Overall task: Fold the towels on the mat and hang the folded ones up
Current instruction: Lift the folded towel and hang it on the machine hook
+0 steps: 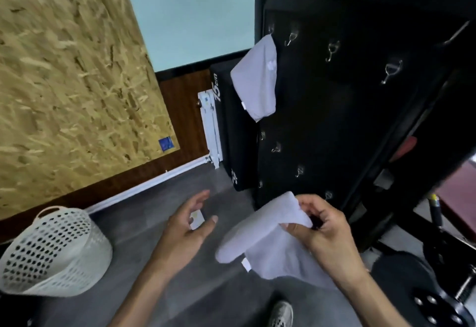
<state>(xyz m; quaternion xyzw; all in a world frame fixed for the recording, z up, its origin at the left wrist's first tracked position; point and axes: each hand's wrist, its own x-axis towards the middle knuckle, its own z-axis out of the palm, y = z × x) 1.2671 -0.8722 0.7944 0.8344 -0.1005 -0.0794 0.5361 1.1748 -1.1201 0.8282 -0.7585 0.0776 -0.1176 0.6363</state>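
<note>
My right hand (325, 234) pinches the top edge of a folded white towel (268, 241), which hangs down in front of me just below a black board with metal hooks (334, 110). My left hand (188, 226) hovers to the left of the towel with its fingers spread and nothing in it. Another folded white towel (257, 79) hangs from a hook at the board's upper left corner. Several other hooks (391, 70) on the board are bare. The mat is not in view.
A white perforated laundry basket (51, 252) stands on the grey floor at the lower left. A black padded block (231, 126) and a white radiator (212, 126) stand beside the board. A black stand base (435, 303) and my shoe (282, 313) are at the bottom right.
</note>
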